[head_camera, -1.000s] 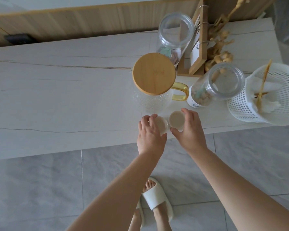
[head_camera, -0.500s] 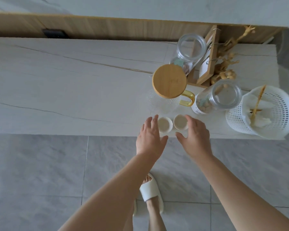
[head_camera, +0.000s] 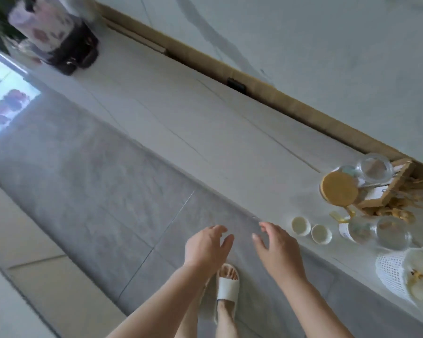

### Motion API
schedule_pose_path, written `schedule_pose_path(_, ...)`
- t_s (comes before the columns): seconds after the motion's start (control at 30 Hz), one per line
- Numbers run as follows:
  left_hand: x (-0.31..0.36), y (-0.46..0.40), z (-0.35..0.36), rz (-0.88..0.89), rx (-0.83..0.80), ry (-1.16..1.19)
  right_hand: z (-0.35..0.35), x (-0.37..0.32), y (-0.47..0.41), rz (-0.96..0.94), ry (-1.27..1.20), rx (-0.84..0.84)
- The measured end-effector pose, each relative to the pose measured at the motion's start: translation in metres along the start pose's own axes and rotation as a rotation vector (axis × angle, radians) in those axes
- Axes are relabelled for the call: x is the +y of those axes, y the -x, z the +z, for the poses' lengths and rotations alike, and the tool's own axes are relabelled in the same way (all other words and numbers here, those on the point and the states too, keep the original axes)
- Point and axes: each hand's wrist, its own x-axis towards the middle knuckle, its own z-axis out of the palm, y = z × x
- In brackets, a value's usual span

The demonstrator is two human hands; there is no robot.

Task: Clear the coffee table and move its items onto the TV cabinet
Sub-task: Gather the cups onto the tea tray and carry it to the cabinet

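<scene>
a: both hands have let go of the two small cups point(head_camera: 311, 230) and pulled back; left hand point(head_camera: 205, 247) and right hand point(head_camera: 279, 250) hang empty, fingers loose.
b: cups sit near the tv cabinet point(head_camera: 181, 118) edge; likely light, fragile; pinch by the rims.

I see a long pale TV cabinet point(head_camera: 181, 123) running diagonally. At its right end stand two small white cups point(head_camera: 300, 226) side by side, a pitcher with a bamboo lid point(head_camera: 340, 189), two glass jars point(head_camera: 391, 231), a wooden frame point(head_camera: 388, 189) and a white mesh basket point(head_camera: 393, 272).
</scene>
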Motion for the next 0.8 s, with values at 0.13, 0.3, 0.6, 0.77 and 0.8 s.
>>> schedule_pose_path(0.13,-0.056,0.028,-0.024,-0.189,0.003,0.054,0.023,-0.066,-0.007,-0.138,0.154,-0.18)
schedule_pose_path(0.3,-0.136,0.064,-0.045,-0.413,-0.031,0.171,0.066,-0.149,-0.006,-0.319,0.362,-0.352)
schedule_pose_path(0.6,-0.289,0.135,-0.064,-0.714,0.075,0.495,0.175,-0.295,0.025,-0.589,0.671,-0.561)
schedule_pose_path(0.77,-0.376,0.183,-0.071,-0.877,0.155,0.695,0.246,-0.375,0.066,-0.735,0.767,-0.658)
schedule_pose_path(0.8,-0.392,0.194,-0.071,-0.904,0.175,0.723,0.26,-0.389,0.076,-0.769,0.792,-0.672)
